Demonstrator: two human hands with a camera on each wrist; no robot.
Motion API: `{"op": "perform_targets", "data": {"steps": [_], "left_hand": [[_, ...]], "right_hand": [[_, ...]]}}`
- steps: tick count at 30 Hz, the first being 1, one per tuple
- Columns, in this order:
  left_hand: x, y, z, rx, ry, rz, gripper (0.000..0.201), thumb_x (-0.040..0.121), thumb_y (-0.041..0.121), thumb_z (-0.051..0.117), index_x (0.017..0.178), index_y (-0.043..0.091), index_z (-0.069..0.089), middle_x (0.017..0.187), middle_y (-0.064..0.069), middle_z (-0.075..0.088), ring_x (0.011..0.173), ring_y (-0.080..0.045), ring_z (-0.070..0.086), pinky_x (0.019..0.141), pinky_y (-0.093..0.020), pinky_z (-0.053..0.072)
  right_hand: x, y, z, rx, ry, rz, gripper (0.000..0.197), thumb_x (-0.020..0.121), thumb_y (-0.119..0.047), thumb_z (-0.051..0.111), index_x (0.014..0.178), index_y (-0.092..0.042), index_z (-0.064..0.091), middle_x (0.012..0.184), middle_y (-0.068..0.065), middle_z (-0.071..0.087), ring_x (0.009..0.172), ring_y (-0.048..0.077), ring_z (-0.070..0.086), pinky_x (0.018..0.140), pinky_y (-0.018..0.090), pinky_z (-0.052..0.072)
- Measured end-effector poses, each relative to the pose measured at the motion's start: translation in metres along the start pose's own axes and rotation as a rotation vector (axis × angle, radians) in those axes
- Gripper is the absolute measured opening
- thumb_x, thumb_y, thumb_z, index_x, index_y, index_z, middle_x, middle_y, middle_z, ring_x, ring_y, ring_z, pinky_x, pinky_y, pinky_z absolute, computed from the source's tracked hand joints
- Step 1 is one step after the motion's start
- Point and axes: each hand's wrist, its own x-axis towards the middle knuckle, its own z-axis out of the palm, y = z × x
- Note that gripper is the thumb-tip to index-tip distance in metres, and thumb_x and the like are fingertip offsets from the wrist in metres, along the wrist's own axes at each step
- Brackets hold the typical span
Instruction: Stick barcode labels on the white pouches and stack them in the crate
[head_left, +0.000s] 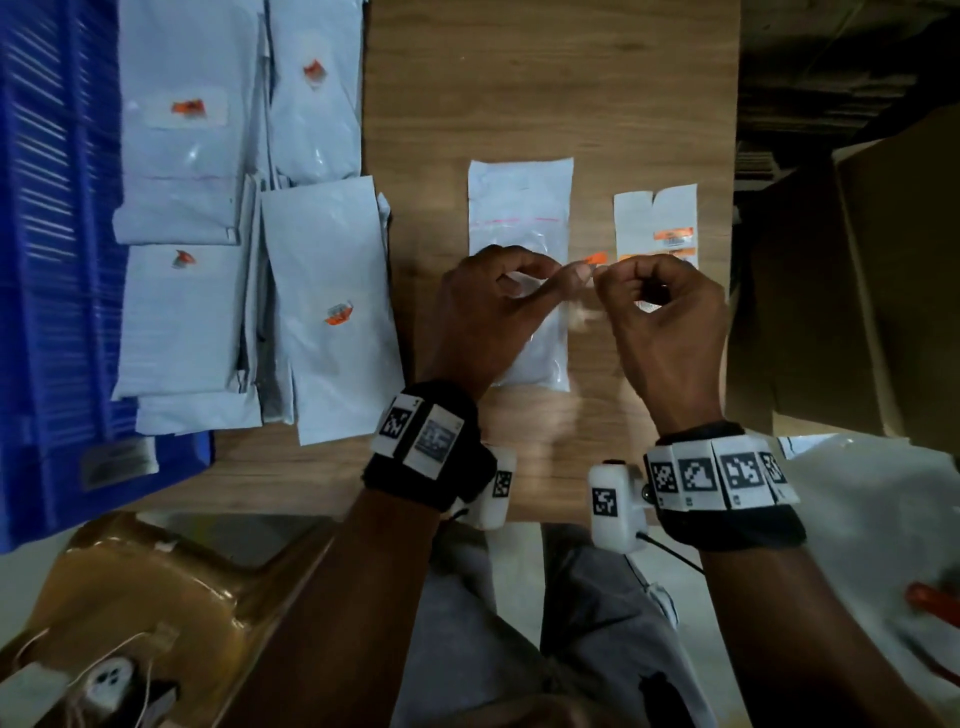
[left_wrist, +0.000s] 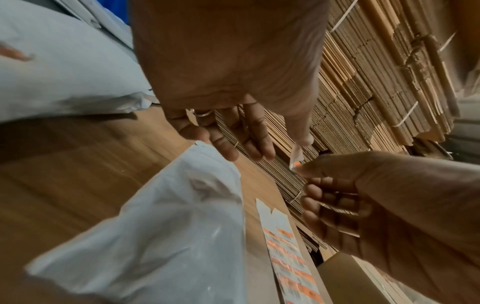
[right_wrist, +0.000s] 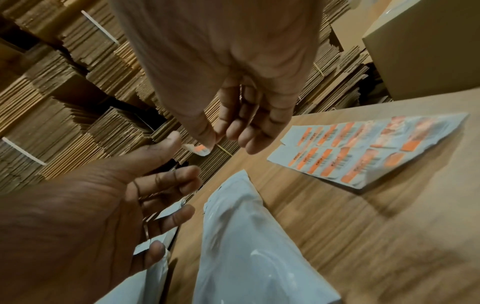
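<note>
A small orange barcode label (head_left: 595, 258) hangs in the air between my two hands. My left hand (head_left: 569, 274) pinches its left end and my right hand (head_left: 610, 271) pinches its right end. The label (left_wrist: 296, 159) runs from the left thumb tip to the right fingertip, and it shows again in the right wrist view (right_wrist: 200, 149). Under the hands a bare white pouch (head_left: 519, 208) lies flat on the wooden table (head_left: 545, 93). The label sheet (head_left: 654, 223) lies just right of it. Several labelled pouches (head_left: 182, 156) lie in and beside the blue crate (head_left: 47, 260) at the left.
A brown cardboard box (head_left: 857, 286) stands right of the table. Stacks of flattened cardboard (left_wrist: 363, 82) fill the background. A white plastic bag (head_left: 857, 545) sits at the lower right and a brown stool (head_left: 145, 597) at the lower left.
</note>
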Motion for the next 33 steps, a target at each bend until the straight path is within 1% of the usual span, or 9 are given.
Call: {"op": "perform_targets", "data": {"steps": [2, 6, 9, 15, 18, 21, 26, 30, 33], "left_hand": [[0.0, -0.002, -0.004, 0.037, -0.013, -0.004, 0.029, 0.079, 0.061, 0.075, 0.082, 0.032, 0.076, 0.088, 0.018, 0.073, 0.078, -0.001, 0.067, 0.074, -0.031, 0.058], [0.002, -0.013, -0.009, 0.071, -0.024, 0.036, 0.011, 0.086, 0.042, 0.073, 0.084, 0.031, 0.076, 0.089, 0.017, 0.072, 0.077, 0.0, 0.068, 0.074, -0.035, 0.058], [0.003, -0.023, -0.012, 0.078, -0.001, 0.048, 0.012, 0.089, 0.035, 0.068, 0.088, 0.025, 0.074, 0.091, 0.013, 0.072, 0.076, -0.003, 0.068, 0.073, -0.035, 0.058], [-0.016, -0.041, -0.024, 0.281, 0.0, 0.109, 0.009, 0.093, 0.025, 0.064, 0.096, 0.017, 0.067, 0.096, 0.007, 0.065, 0.074, -0.003, 0.054, 0.069, -0.012, 0.039], [-0.03, -0.047, -0.029, 0.397, -0.049, 0.015, 0.013, 0.096, 0.034, 0.061, 0.104, 0.025, 0.066, 0.107, 0.008, 0.066, 0.094, -0.013, 0.063, 0.075, -0.028, 0.047], [-0.037, -0.048, -0.032, 0.444, -0.07, -0.053, 0.014, 0.097, 0.039, 0.059, 0.105, 0.029, 0.065, 0.112, 0.009, 0.067, 0.102, -0.013, 0.063, 0.079, -0.029, 0.046], [-0.025, -0.038, -0.018, 0.403, -0.024, -0.216, 0.021, 0.095, 0.042, 0.057, 0.104, 0.026, 0.069, 0.108, 0.007, 0.07, 0.102, -0.013, 0.064, 0.078, -0.025, 0.045], [-0.008, -0.032, -0.001, 0.22, 0.088, -0.321, 0.017, 0.087, 0.044, 0.059, 0.083, 0.03, 0.068, 0.093, 0.01, 0.074, 0.09, -0.011, 0.069, 0.081, -0.03, 0.056], [0.001, -0.027, 0.003, 0.155, 0.08, -0.365, 0.019, 0.087, 0.042, 0.058, 0.077, 0.028, 0.068, 0.086, 0.011, 0.074, 0.084, -0.009, 0.069, 0.075, -0.028, 0.055]], "right_hand": [[-0.003, -0.003, 0.001, -0.023, -0.013, -0.032, 0.01, 0.087, -0.024, 0.074, 0.082, -0.015, 0.075, 0.08, -0.005, 0.073, 0.077, 0.008, 0.069, 0.078, 0.02, 0.052], [-0.009, -0.005, 0.009, -0.022, -0.036, -0.023, 0.007, 0.089, -0.021, 0.071, 0.084, -0.017, 0.072, 0.084, 0.001, 0.072, 0.08, 0.01, 0.067, 0.08, 0.021, 0.054], [-0.014, -0.006, 0.017, 0.01, -0.103, 0.031, 0.012, 0.091, -0.022, 0.068, 0.087, -0.011, 0.072, 0.084, 0.005, 0.071, 0.08, 0.02, 0.068, 0.081, 0.034, 0.057], [-0.026, 0.003, 0.03, 0.043, -0.263, 0.157, 0.011, 0.089, -0.023, 0.063, 0.088, -0.018, 0.073, 0.088, -0.004, 0.074, 0.086, 0.021, 0.072, 0.082, 0.052, 0.06], [-0.037, 0.009, 0.035, 0.014, -0.289, 0.172, 0.01, 0.09, -0.02, 0.065, 0.088, -0.017, 0.074, 0.084, -0.004, 0.075, 0.082, 0.019, 0.072, 0.08, 0.052, 0.06], [-0.046, 0.014, 0.039, 0.0, -0.277, 0.195, 0.008, 0.09, -0.023, 0.068, 0.088, -0.018, 0.075, 0.083, -0.005, 0.074, 0.08, 0.017, 0.072, 0.077, 0.052, 0.06], [-0.035, 0.008, 0.043, -0.047, -0.215, 0.17, 0.011, 0.088, -0.022, 0.066, 0.089, -0.014, 0.074, 0.082, -0.003, 0.074, 0.08, 0.015, 0.072, 0.08, 0.044, 0.06], [-0.006, 0.002, 0.044, -0.094, -0.203, 0.123, 0.02, 0.084, -0.028, 0.062, 0.09, -0.014, 0.074, 0.084, -0.004, 0.074, 0.081, 0.012, 0.071, 0.083, 0.039, 0.059], [0.01, 0.006, 0.046, -0.147, -0.236, 0.108, 0.024, 0.083, -0.031, 0.061, 0.091, -0.013, 0.074, 0.084, -0.004, 0.074, 0.081, 0.011, 0.071, 0.083, 0.039, 0.06]]}}
